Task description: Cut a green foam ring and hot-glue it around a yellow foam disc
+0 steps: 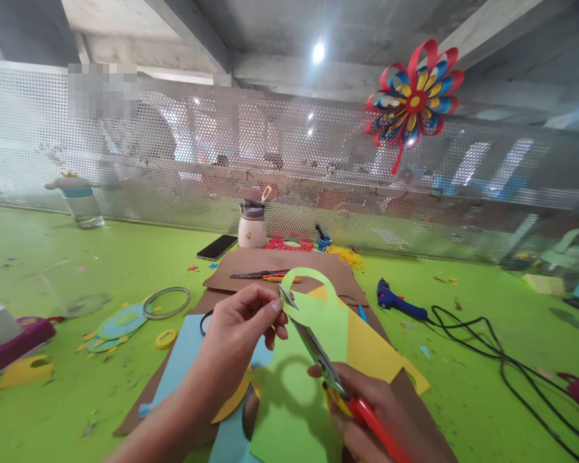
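Note:
My left hand (238,331) pinches the edge of a light green paper ring (332,287) between thumb and forefinger. In my right hand (374,402) is a pair of scissors (320,355) with red handles. Their blades point up and left, with the tips at the ring beside my left fingertips; whether they are cutting through the paper I cannot tell. Below both hands lies a light green sheet (294,418), with the ring's shadow on it. Yellow paper (374,344) and blue paper (181,357) lie around it on brown cardboard (224,267).
A blue glue gun (398,301) with a black cable (499,350) lies at right. To the left are a metal ring (167,315), a yellow tape roll (166,339) and a clear cup (77,289). A phone (217,247) and a jar (251,228) are at the back.

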Demonstrator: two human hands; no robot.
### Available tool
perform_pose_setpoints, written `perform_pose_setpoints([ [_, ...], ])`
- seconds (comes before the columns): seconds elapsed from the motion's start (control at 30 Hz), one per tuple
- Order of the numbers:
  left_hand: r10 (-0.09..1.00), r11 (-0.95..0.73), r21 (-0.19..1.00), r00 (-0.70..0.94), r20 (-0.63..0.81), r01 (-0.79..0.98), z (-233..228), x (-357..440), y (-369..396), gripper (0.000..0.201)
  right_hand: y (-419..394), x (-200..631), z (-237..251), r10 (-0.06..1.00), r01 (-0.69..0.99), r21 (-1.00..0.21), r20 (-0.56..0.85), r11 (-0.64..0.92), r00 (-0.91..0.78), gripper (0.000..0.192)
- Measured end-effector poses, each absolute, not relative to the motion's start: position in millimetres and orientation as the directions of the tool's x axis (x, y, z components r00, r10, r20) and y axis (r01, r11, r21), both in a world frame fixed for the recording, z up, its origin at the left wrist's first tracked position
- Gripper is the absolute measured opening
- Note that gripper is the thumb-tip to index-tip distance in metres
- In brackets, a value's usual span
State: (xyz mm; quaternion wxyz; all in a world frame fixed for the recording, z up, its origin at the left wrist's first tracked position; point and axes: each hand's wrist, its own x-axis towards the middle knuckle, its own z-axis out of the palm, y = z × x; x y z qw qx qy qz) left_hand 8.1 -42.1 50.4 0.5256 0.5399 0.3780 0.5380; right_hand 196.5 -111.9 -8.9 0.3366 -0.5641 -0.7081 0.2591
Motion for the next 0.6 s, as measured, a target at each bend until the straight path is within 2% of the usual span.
perform_pose_setpoints([
  [0.17, 0.976, -0.146, 0.973, 0.135, 0.171, -0.179, 50.1, 9.3, -43.4, 0.014, -112.4, 195.3, -3.6, 0.98, 0.627, -0.754, 0.131, 0.197, -0.151, 0.037],
  [0.43, 0.97, -0.169, 0.971, 0.148, 0.195, -0.172, 50.0, 10.1, -44.6, 0.014, -113.0, 199.3, -10.3, 0.978, 0.632, -0.747, 0.16, 0.207, -0.131, 0.042],
  [0.6, 0.97, -0.192, 0.968, 0.119, 0.212, -0.158, 50.0, 11.3, -47.0, 0.015, -112.5, 198.7, -7.4, 0.984, 0.611, -0.772, 0.12, 0.177, -0.133, 0.042],
])
